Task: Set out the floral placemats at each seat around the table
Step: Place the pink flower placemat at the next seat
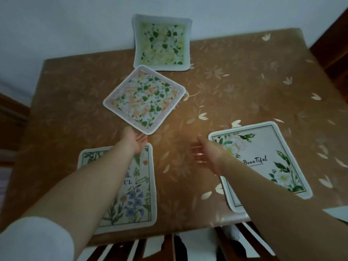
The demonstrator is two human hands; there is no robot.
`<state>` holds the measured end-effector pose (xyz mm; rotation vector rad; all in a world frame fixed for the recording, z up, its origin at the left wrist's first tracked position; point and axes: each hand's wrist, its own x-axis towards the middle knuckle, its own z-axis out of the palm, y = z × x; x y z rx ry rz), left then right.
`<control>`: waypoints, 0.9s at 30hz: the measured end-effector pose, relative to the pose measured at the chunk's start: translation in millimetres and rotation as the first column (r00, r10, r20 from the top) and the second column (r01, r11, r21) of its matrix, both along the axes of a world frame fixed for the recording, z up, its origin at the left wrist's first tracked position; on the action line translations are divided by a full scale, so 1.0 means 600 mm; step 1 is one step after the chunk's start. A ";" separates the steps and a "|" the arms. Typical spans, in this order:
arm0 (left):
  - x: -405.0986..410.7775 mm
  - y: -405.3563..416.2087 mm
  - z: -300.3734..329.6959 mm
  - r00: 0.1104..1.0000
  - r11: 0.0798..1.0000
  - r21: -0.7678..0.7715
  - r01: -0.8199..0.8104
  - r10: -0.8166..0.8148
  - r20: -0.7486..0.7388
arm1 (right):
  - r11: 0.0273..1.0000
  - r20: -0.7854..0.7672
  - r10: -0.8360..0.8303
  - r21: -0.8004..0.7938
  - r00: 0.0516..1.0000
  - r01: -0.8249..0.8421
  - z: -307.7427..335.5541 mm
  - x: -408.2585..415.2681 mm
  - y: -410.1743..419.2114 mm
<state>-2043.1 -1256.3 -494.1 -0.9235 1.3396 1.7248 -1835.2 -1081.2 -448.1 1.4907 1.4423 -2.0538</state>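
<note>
Several floral placemats lie on the brown table (235,81). A pink-and-green square placemat (145,98) sits turned like a diamond near the middle. My left hand (134,141) grips its near corner. A green-and-yellow placemat (162,42) leans against the wall at the far edge. Under my left forearm lies a placemat with blue flowers (139,194). On the near right lies a white-flowered "Beautiful" placemat (263,162). My right hand (203,153) hovers blurred at that mat's left edge, fingers spread, holding nothing.
A wooden slatted chair back (169,245) stands at the table's near edge. Dark wooden furniture (331,48) rises at the far right, and more at the left edge (13,117). A white wall (75,25) runs behind the table.
</note>
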 end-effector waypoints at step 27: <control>-0.058 -0.194 0.125 0.784 0.744 -0.630 0.222 -0.521 -0.338 | 0.990 -0.200 -0.136 0.005 0.970 0.139 0.062 0.029 -0.187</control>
